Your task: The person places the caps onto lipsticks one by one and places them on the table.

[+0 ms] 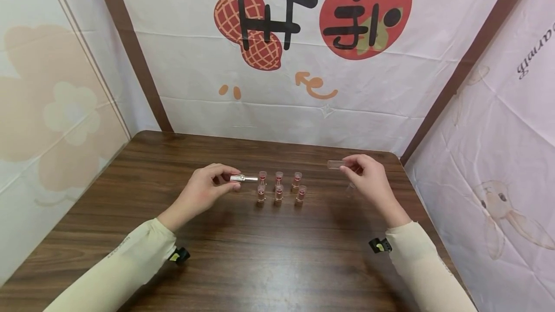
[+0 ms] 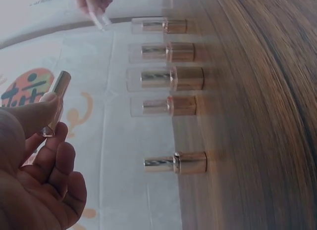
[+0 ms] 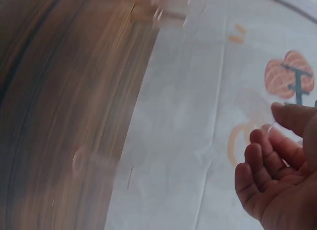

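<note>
My left hand (image 1: 207, 184) pinches a shiny metallic lipstick tube (image 1: 243, 178) between thumb and fingers, its narrow end pointing right. In the left wrist view this tube (image 2: 60, 86) looks gold and bears no clear cap. Over the table's right side, my right hand (image 1: 367, 175) pinches a clear cap (image 1: 336, 164) by one end, raised and apart from the tube. Between the hands, several lipsticks (image 1: 279, 194) stand upright in two rows. Most wear clear caps; one gold tube (image 2: 176, 163) in the left wrist view appears uncapped.
Another transparent piece (image 3: 94, 163) is on the wooden table (image 1: 260, 254) below my right hand, faint and blurred. Behind the table's far edge hangs a printed white cloth (image 1: 195, 85). Cloth walls (image 1: 477, 134) also flank the table.
</note>
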`<state>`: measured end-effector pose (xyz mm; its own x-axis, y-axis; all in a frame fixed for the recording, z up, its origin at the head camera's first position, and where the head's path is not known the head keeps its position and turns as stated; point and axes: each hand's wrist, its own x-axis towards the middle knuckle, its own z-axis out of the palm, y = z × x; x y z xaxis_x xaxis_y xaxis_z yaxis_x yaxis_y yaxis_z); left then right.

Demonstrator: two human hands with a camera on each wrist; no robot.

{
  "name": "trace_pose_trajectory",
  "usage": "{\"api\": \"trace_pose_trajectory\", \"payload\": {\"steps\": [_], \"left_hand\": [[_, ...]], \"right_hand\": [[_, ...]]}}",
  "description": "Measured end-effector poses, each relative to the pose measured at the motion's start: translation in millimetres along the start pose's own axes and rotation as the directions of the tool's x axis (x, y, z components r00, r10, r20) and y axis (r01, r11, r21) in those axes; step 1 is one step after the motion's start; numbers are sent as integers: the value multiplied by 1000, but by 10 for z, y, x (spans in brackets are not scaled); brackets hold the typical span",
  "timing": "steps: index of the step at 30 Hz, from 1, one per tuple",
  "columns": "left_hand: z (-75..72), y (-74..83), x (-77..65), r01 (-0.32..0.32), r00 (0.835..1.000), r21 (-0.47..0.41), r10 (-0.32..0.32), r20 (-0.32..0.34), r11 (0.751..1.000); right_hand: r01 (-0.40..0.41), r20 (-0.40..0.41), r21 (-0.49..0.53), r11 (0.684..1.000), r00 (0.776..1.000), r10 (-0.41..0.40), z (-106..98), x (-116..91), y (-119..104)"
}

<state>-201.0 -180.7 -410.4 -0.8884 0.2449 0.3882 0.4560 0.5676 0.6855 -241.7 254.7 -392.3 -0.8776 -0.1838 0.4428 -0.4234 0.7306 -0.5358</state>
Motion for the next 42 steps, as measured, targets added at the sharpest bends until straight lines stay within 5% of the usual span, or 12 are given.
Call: {"api": "trace_pose_trajectory", "payload": {"steps": [9, 20, 42], "left_hand": [[122, 66, 24, 17, 999, -50, -19, -40, 999], [238, 169, 46, 58, 998, -171, -63, -23, 983], [311, 338, 105, 66, 998, -226, -64, 16, 972]], "right_hand": [[-38, 104, 283, 958, 994, 9, 179, -77, -376], [-86, 166, 433, 897, 986, 14, 452, -131, -614], [34, 161, 439, 898, 980, -116, 659, -158, -872]]}}
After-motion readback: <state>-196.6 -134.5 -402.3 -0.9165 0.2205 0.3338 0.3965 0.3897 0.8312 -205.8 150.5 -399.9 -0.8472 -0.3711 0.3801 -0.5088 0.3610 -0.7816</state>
